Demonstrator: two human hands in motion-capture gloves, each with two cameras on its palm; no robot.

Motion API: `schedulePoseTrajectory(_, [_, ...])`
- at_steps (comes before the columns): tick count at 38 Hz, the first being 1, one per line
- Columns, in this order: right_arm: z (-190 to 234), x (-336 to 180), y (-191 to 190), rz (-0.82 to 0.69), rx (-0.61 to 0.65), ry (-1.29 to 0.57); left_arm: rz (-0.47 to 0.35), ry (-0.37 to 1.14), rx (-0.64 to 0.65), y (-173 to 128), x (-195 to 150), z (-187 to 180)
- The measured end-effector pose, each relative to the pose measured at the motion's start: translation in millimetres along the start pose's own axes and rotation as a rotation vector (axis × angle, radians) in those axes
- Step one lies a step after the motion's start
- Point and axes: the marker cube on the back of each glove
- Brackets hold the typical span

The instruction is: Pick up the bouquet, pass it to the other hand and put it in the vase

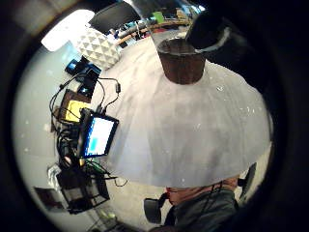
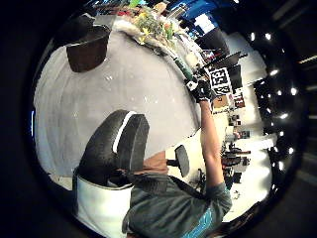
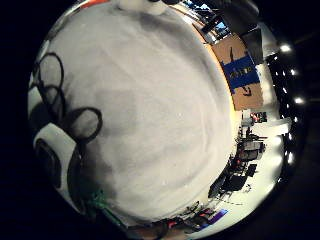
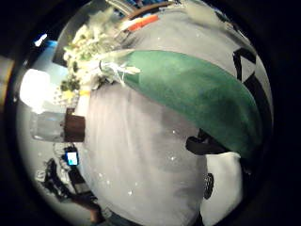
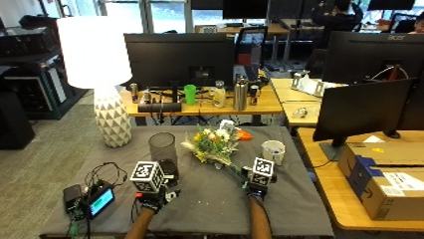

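Observation:
The bouquet [image 5: 212, 143] of yellow and white flowers points toward the back middle of the grey-covered table [image 5: 199, 209]. My right hand [image 5: 255, 188] grips the lower end of its green-wrapped stems [image 4: 188, 89]. I cannot tell whether the flowers touch the cloth. The left thumb side palm view shows the right hand [image 2: 201, 90] closed round the stems and the bouquet [image 2: 153, 27] beyond it. The glass vase [image 5: 162, 148] with a dark base stands upright left of the flowers. Just in front of the vase [image 1: 181, 60], my left hand [image 5: 156, 199] hovers, fingers relaxed and holding nothing.
A white cup [image 5: 272, 149] stands right of the bouquet, and a small orange object [image 5: 244, 134] lies behind it. A white lamp [image 5: 109, 117] stands at the table's back left corner. A small screen device [image 5: 99, 201] with cables lies at the front left.

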Motion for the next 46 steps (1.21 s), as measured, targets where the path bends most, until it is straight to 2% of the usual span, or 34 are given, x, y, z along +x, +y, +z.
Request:
schedulePoseTrajectory(2, [-4.2,0.8,5.5,0.012,-0.035,-0.033,0.009,0.005,0.011,-7.3,5.7,1.1])
schedulePoseTrajectory(7, [-43.8,2.9,8.1,0.047,0.008,-0.118,0.059,0.031,0.051,-32.2,30.6,-3.0])
schedulePoseTrajectory(14, [-80.7,-3.6,-6.5,0.01,0.138,-0.332,0.13,0.075,0.114,-60.7,71.7,-31.6])
schedulePoseTrajectory(19, [-118.3,-13.8,2.3,0.001,0.202,-0.488,0.139,0.152,0.183,-80.1,95.7,-55.4])
schedulePoseTrajectory(22, [-139.4,-22.3,8.9,-0.011,0.248,-0.603,0.129,0.282,0.21,-93.5,111.7,-71.8])
schedulePoseTrajectory(27, [-178.9,-52.4,26.8,-0.095,0.316,-0.955,0.137,0.688,0.207,-135.5,152.4,-109.5])
schedulePoseTrajectory(30, [-186.8,-69.7,29.9,-0.168,0.316,-1.12,0.153,0.847,0.182,-156.3,171.2,-122.2])
schedulePoseTrajectory(36, [-191.7,-95.8,30.7,-0.27,0.285,-1.299,0.242,1.042,0.102,-185.3,201.4,-136.8])
schedulePoseTrajectory(39, [-195.7,-105.9,32.9,-0.32,0.287,-1.356,0.292,1.085,0.09,-189.6,213.0,-144.4])
schedulePoseTrajectory(44, [-212.8,-130.9,40.3,-0.573,0.388,-1.48,0.414,1.195,0.075,-196.1,229.9,-147.3])
schedulePoseTrajectory(46, [-212.9,-137.6,44.3,-0.556,0.348,-1.482,0.443,1.268,0.04,-195.5,234.7,-146.4])
